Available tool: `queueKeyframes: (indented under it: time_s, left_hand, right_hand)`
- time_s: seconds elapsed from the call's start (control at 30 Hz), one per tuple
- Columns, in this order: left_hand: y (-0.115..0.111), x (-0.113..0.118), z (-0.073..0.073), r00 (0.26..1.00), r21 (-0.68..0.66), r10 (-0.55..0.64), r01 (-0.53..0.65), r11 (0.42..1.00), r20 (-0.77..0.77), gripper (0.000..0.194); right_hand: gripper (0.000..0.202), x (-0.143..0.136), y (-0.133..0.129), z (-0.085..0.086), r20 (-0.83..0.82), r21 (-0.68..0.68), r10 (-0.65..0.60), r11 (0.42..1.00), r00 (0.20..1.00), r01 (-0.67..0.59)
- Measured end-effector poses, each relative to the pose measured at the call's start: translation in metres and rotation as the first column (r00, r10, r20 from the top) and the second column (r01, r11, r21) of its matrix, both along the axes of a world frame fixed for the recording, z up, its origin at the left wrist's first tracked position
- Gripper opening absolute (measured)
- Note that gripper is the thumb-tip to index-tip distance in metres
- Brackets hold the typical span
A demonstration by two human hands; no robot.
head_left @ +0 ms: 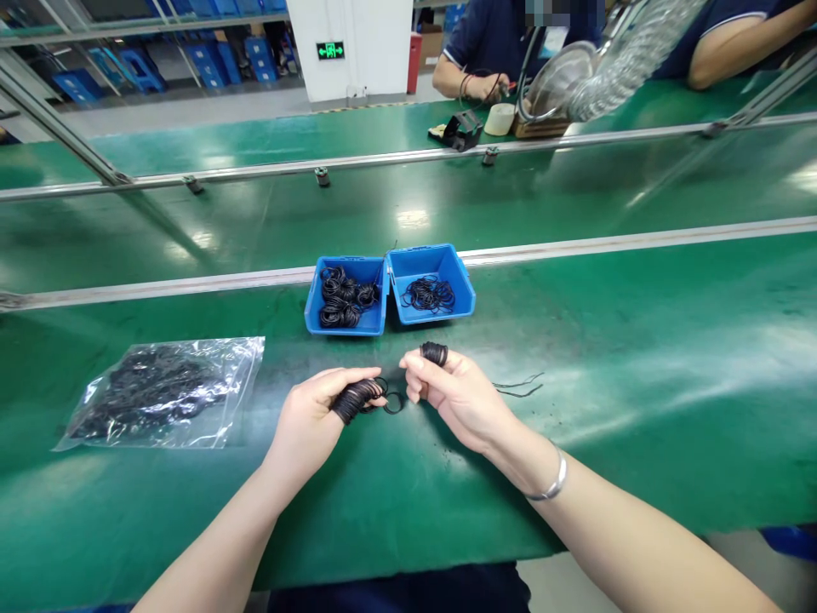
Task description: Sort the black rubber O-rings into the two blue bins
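My left hand is closed, with a stack of thin black O-rings looped round its fingers and the thumb stretched along the top. A few rings hang loose at its fingertips. Just to the right, my right hand is curled, thumb against fingers, with another bunch of black O-rings round a finger. The fingertips of the two hands are apart. Beyond them stand two blue bins: the left bin holds several bundles of black rings, the right bin a looser, smaller heap.
A clear plastic bag full of black rings lies left on the green bench. Two thin black strands lie right of my right hand. Past the metal rail, a co-worker's hand works near a black holder and a transparent duct.
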State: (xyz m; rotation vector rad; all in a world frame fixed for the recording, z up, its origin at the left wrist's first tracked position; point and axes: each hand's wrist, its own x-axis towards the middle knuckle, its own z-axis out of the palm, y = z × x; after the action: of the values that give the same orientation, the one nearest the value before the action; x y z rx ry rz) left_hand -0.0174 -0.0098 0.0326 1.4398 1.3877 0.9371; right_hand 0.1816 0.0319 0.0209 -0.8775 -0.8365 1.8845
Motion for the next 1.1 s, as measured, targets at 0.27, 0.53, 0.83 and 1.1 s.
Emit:
queueKeyframes:
  time_s: [0.27, 0.53, 0.83, 1.1]
  left_hand:
    - [-0.002, -0.001, 0.001, 0.992, 0.074, -0.002, 0.011, 0.997, -0.125, 0.017]
    - [0.000, -0.002, -0.001, 0.949, 0.246, 0.014, 0.067, 0.967, -0.315, 0.016]
    - [0.000, -0.004, 0.002, 0.967, 0.202, -0.005, 0.058, 0.978, -0.254, 0.015]
    - [-0.001, -0.001, 0.005, 0.993, -0.066, 0.037, -0.030, 0.997, 0.113, 0.019]
  right_hand:
    - [0.018, -0.004, -0.010, -0.003, 0.221, 0.184, 0.143, 0.965, 0.965, -0.186]
    - [0.016, -0.005, -0.013, -0.005, 0.332, 0.278, 0.078, 0.944, 0.940, -0.177]
    - [0.017, -0.004, -0.009, -0.003, 0.228, 0.150, 0.179, 0.965, 0.957, -0.216]
    - [0.020, -0.002, -0.005, 0.002, -0.073, -0.081, 0.112, 0.990, 0.991, -0.118]
